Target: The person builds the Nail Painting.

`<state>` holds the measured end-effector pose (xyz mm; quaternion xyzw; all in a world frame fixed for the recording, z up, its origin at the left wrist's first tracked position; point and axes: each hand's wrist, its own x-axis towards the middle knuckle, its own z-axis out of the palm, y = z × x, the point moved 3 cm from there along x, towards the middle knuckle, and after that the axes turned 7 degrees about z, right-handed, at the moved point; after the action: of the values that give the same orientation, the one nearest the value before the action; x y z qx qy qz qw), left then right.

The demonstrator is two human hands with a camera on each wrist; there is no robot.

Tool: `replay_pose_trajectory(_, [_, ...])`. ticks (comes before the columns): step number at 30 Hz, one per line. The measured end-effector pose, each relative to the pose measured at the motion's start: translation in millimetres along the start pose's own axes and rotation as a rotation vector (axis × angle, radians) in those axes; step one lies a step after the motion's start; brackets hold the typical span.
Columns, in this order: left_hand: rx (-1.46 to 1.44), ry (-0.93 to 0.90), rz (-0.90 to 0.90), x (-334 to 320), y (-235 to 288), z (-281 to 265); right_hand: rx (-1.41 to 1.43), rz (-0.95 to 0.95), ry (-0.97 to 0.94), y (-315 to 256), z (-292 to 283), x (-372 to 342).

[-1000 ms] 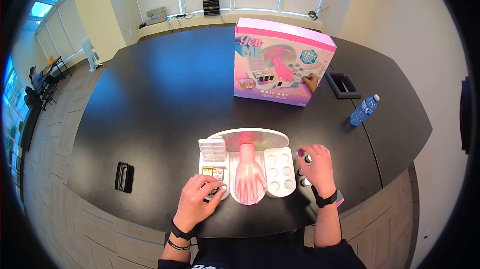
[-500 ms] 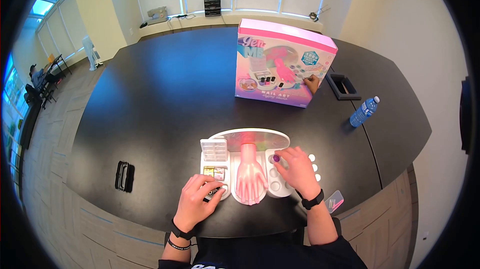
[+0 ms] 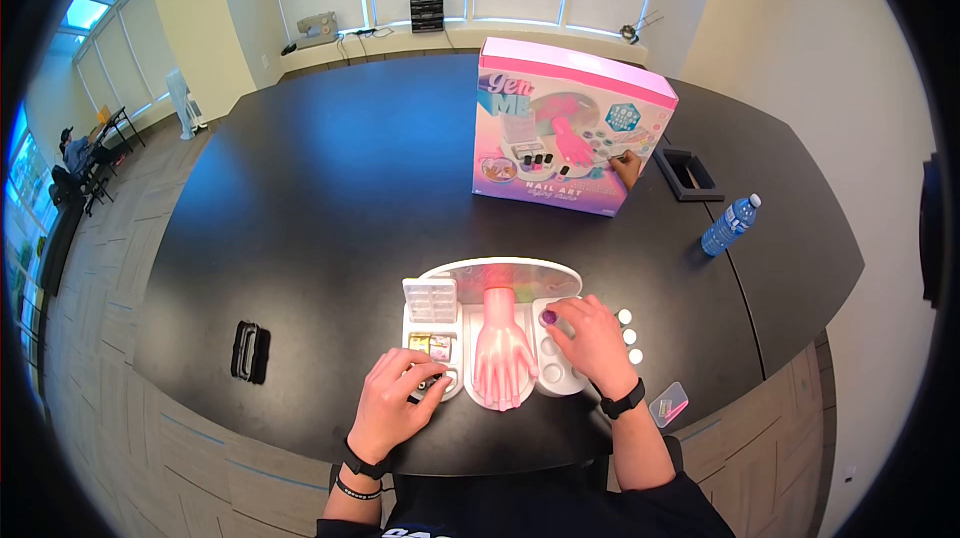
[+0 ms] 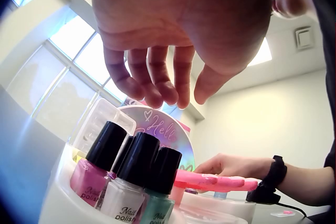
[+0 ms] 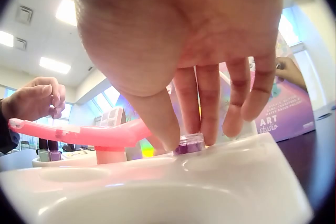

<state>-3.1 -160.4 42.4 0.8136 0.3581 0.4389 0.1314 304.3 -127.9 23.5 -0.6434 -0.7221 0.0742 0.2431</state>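
Observation:
My right hand [image 3: 597,343] pinches a small purple jar [image 3: 549,317] at the back-left well of the white tray [image 3: 577,385]. The right wrist view shows thumb and fingertips around the purple jar [image 5: 189,144], low at the tray surface. My left hand [image 3: 391,401] hovers over the nail polish bottles; in the left wrist view its loosely bent fingers [image 4: 152,99] hang above the black caps, holding nothing. Pink, white and green polish bottles [image 4: 126,201] stand in their holder. A pink model hand [image 3: 503,353] lies palm down between the two sides, before the oval mirror [image 3: 520,278].
Three white-lidded jars [image 3: 629,336] stand right of the tray, with a small clear case [image 3: 669,404] nearer the edge. Behind are a large pink box [image 3: 570,128], a water bottle [image 3: 730,225] and a black frame-like holder [image 3: 688,175]. A black object [image 3: 250,352] lies left.
My right hand has moved left from beside the white-lidded jars to the tray, carrying the purple jar down to a well. My left hand has stayed about where it was.

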Motion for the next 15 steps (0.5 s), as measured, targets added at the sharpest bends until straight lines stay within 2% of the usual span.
replay_pose_trajectory(11, [0.01, -0.012, 0.003, -0.7, 1.0, 0.3, 0.01, -0.017, 0.031, 3.3, -1.6, -1.7])
replay_pose_trajectory(15, [0.011, -0.01, -0.005, -1.5, 0.6, 0.0, 0.038, 0.048, 0.024, 5.0, -13.2, -5.1])
